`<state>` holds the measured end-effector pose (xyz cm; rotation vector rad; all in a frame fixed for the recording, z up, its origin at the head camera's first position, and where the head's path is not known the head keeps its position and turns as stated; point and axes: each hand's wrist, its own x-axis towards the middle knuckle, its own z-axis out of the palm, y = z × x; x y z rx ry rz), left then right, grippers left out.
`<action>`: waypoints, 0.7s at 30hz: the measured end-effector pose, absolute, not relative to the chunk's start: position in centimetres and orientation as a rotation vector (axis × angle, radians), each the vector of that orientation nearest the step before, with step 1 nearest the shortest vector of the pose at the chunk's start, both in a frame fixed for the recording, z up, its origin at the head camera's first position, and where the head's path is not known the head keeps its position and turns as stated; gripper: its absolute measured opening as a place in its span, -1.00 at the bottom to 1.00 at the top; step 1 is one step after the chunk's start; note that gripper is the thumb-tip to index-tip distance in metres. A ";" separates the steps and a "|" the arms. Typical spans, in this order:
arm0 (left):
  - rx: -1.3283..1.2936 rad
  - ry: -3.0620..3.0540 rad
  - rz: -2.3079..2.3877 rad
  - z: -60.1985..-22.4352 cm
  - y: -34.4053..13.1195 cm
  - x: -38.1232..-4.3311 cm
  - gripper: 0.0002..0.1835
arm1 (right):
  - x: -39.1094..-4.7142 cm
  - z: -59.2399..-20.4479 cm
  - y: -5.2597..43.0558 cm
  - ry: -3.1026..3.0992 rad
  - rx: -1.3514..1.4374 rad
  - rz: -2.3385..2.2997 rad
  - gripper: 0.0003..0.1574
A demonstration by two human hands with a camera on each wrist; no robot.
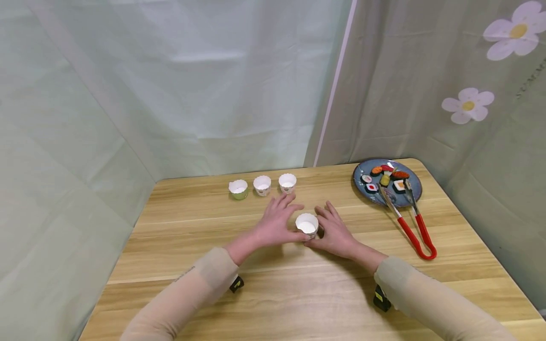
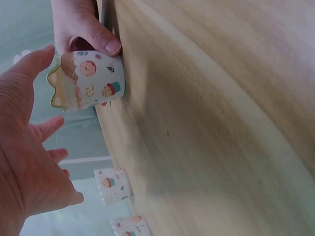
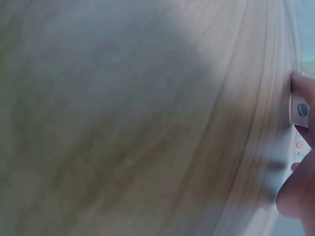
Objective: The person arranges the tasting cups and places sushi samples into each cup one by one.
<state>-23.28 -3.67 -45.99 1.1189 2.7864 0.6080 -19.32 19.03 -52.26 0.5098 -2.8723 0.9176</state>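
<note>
A white paper baking cup [image 1: 307, 228] with a scalloped rim stands upright at the middle of the table. Pastry pictures and an ear-shaped rim show on the cup [image 2: 93, 81] in the left wrist view. My right hand [image 1: 334, 237] grips it from the right, thumb low on its near side and fingers behind. To its left, my left hand [image 1: 275, 225] is spread around the cup, thumb toward its near side. In the left wrist view the left hand [image 2: 34, 167] has its fingers extended. The right hand [image 3: 300, 191] shows only at the edge of its wrist view.
Along the back stand a green baking cup [image 1: 239, 190] and two white baking cups [image 1: 262, 186]. At the back right, a blue plate [image 1: 359, 176] bears several sushi pieces. Red-handled tongs [image 1: 410, 236] lean on it, handles toward me. Curtains [image 1: 239, 94] surround the wooden table [image 1: 179, 227].
</note>
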 end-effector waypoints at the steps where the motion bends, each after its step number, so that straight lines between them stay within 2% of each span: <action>1: 1.105 2.788 0.619 -46.1 -3.6 -23.2 0.00 | -19.3 -52.3 19.0 -2.874 0.508 0.919 -0.11; 10: 0.978 2.830 0.655 -46.9 -2.6 -22.8 -0.18 | -19.2 -52.0 19.0 -2.882 0.504 0.922 -0.02; 21: 0.962 2.829 0.676 -47.1 -2.2 -22.7 -0.27 | -19.2 -52.2 19.0 -2.879 0.514 0.921 -0.03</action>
